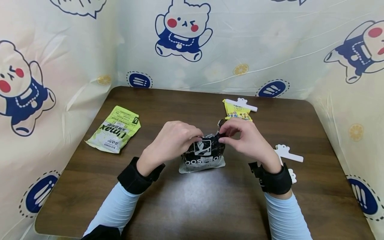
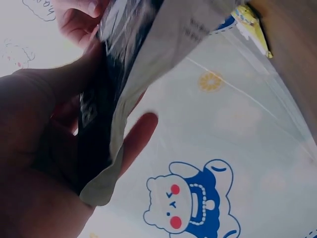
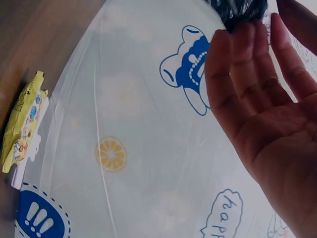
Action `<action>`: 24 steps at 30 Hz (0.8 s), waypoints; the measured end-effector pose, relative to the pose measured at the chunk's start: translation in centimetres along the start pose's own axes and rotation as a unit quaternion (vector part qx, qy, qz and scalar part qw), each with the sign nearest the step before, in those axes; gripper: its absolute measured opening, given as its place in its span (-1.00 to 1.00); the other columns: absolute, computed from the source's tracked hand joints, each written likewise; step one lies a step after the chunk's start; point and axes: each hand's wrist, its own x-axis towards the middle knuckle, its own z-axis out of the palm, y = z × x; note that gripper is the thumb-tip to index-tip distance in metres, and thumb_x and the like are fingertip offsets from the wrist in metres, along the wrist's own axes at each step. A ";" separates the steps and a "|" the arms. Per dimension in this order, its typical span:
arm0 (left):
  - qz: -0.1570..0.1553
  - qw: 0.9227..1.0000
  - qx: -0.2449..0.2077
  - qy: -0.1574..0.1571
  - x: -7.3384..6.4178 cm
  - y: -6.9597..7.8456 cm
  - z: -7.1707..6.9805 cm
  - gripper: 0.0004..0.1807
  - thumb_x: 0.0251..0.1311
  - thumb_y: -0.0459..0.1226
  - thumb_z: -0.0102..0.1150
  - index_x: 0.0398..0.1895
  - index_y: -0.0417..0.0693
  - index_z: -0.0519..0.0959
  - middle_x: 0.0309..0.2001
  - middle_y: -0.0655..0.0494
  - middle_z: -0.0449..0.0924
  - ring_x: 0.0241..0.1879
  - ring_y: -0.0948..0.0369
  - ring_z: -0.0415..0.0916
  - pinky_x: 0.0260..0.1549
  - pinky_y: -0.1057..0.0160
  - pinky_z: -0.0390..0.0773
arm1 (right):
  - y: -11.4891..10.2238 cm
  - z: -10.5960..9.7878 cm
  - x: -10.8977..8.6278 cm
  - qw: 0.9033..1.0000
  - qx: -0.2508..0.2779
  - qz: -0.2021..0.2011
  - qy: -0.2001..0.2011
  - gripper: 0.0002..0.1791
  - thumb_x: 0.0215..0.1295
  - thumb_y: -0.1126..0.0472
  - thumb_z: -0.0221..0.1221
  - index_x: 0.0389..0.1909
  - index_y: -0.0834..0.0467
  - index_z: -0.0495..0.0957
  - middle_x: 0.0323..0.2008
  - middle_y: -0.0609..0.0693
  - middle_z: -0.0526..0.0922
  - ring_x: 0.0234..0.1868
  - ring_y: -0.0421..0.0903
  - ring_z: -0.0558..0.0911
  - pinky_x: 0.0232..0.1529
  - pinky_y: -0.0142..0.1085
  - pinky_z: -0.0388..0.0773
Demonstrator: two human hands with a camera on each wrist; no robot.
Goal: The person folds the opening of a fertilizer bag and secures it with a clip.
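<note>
A black snack bag [image 1: 202, 156] with white lettering and a pale grey lower band stands near the middle of the table, its top crumpled. The left hand [image 1: 175, 138] pinches its upper left edge between thumb and fingers. In the left wrist view that bag [image 2: 96, 121] slants upward, with the left thumb and fingers on either side of it. At the upper right corner, the right hand [image 1: 247, 136] pinches the black film with thumb and forefinger. The right wrist view has only a crumpled piece of the bag [image 3: 242, 12] at the right fingertips.
A yellow-green pouch [image 1: 115, 131] lies at the left. Behind the right hand is a small yellow packet [image 1: 238, 111], a white sealing clip [image 1: 243, 104] across its top. More white clips [image 1: 289, 155] lie by the right wrist, partly hidden. A printed curtain [image 1: 192, 73] surrounds the brown table [image 1: 192, 206].
</note>
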 end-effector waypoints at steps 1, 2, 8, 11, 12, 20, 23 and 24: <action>0.001 1.000 0.008 0.008 0.0 0.0 0.1 -0.96 0.32 -0.27 0.40 -0.30 0.02 0.78 -0.39 0.19 0.80 -0.41 0.19 0.70 -0.33 0.10 0.68 | 0.1 0.2 0.1 1.000 -0.004 -0.008 0.001 -0.73 0.11 0.41 0.52 -0.19 0.17 0.72 -0.19 0.05 0.75 -0.26 -0.06 0.66 -0.22 -0.01 0.70; 0.001 1.000 0.016 0.016 0.0 -0.1 0.2 -0.96 0.32 -0.27 0.40 -0.30 0.00 0.77 -0.40 0.17 0.81 -0.39 0.18 0.71 -0.23 0.07 0.70 | 0.2 0.4 0.1 1.000 -0.010 -0.014 0.003 -0.70 0.09 0.41 0.53 -0.15 0.18 0.72 -0.15 0.07 0.75 -0.23 -0.03 0.66 -0.19 0.01 0.70; -0.002 0.999 0.042 0.029 0.2 -0.3 0.5 -0.96 0.29 -0.27 0.43 -0.32 -0.02 0.75 -0.41 0.14 0.82 -0.34 0.18 0.75 0.06 -0.02 0.65 | 0.4 1.6 0.5 0.998 -0.038 -0.040 0.022 -0.53 0.07 0.41 0.54 0.04 0.21 0.70 0.05 0.18 0.68 0.08 0.09 0.59 0.01 0.08 0.64; 0.004 0.999 0.034 0.020 0.3 -0.3 0.4 -0.94 0.30 -0.27 0.42 -0.33 -0.01 0.73 -0.43 0.15 0.80 -0.34 0.17 0.74 0.01 -0.01 0.67 | 0.6 2.2 0.7 0.997 -0.049 -0.059 0.030 -0.53 0.10 0.43 0.51 0.07 0.23 0.70 0.08 0.22 0.64 0.16 0.14 0.54 0.23 0.15 0.50; 0.007 0.999 0.030 0.016 0.3 -0.2 0.3 -0.94 0.32 -0.27 0.41 -0.33 -0.01 0.73 -0.43 0.15 0.79 -0.34 0.17 0.73 -0.01 0.00 0.67 | 0.6 2.3 0.8 0.996 -0.053 -0.064 0.032 -0.54 0.11 0.43 0.51 0.07 0.23 0.70 0.08 0.23 0.63 0.17 0.15 0.53 0.26 0.16 0.47; 0.017 0.999 0.026 -0.010 0.1 -0.2 0.2 -0.94 0.39 -0.26 0.34 -0.27 -0.01 0.74 -0.34 0.14 0.80 -0.24 0.11 0.70 0.01 -0.03 0.64 | 0.7 2.6 0.9 0.995 -0.064 -0.077 0.004 -0.59 0.20 0.43 0.45 0.09 0.20 0.72 0.26 0.27 0.55 0.33 0.19 0.44 0.37 0.22 0.35; 0.016 0.999 0.040 -0.012 0.1 0.0 0.2 -0.92 0.40 -0.24 0.32 -0.27 0.01 0.73 -0.35 0.15 0.79 -0.23 0.09 0.69 -0.02 -0.03 0.64 | 0.6 2.6 1.0 0.995 -0.062 -0.073 -0.006 -0.65 0.24 0.41 0.42 0.05 0.20 0.72 0.22 0.25 0.58 0.31 0.17 0.45 0.35 0.19 0.37; 0.014 0.999 0.045 -0.013 0.0 0.0 0.2 -0.92 0.41 -0.24 0.32 -0.28 0.01 0.73 -0.36 0.15 0.78 -0.23 0.09 0.69 -0.03 -0.02 0.64 | 0.6 2.6 1.0 0.996 -0.061 -0.071 -0.010 -0.68 0.26 0.41 0.41 0.04 0.20 0.72 0.19 0.23 0.59 0.29 0.16 0.46 0.34 0.18 0.39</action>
